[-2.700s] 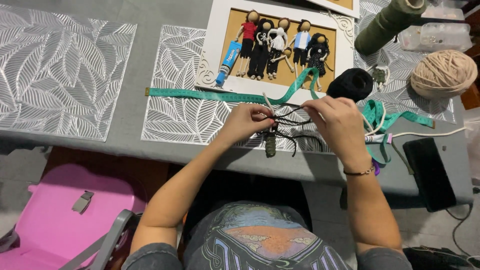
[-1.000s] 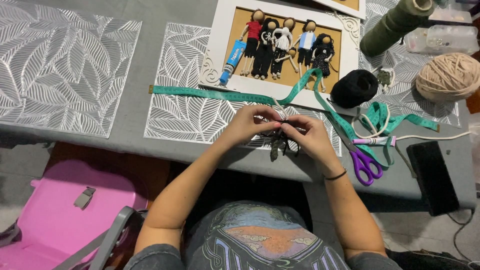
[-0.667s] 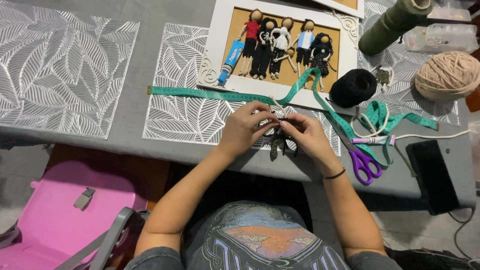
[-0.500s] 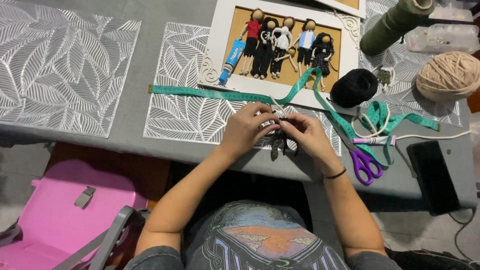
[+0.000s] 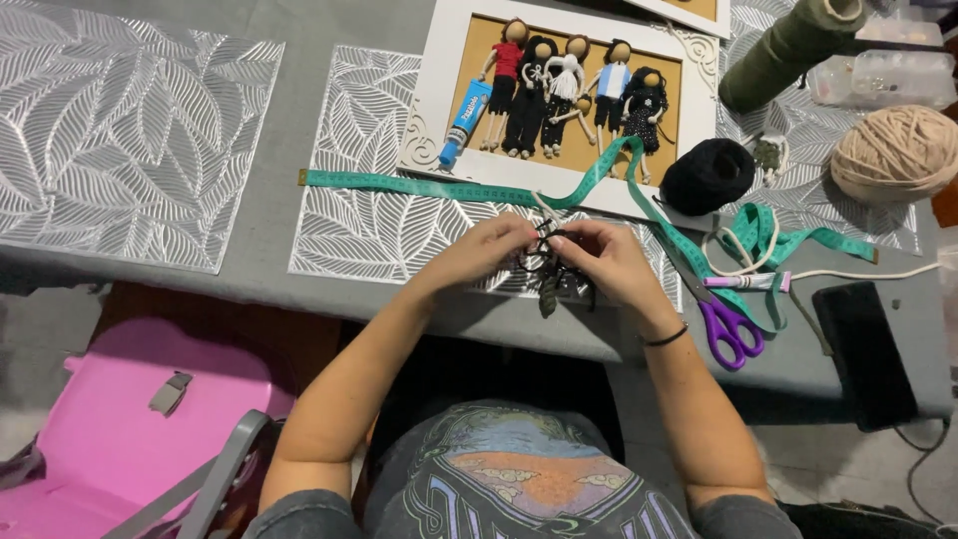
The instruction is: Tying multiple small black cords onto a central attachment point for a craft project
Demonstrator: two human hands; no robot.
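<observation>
Together, left hand (image 5: 486,247) and right hand (image 5: 606,257) pinch a small dark yarn doll (image 5: 550,279), its strands dangling.

Purple scissors (image 5: 733,329); teal tape measure (image 5: 419,186)

Both forearms are bare, no sleeves showing. A thin dark bracelet (image 5: 664,338) circles the right wrist. Below it, a dark T-shirt (image 5: 519,489) carries a round print in orange, teal and white line-work. Grey-blue trousers show beside the shirt.
</observation>
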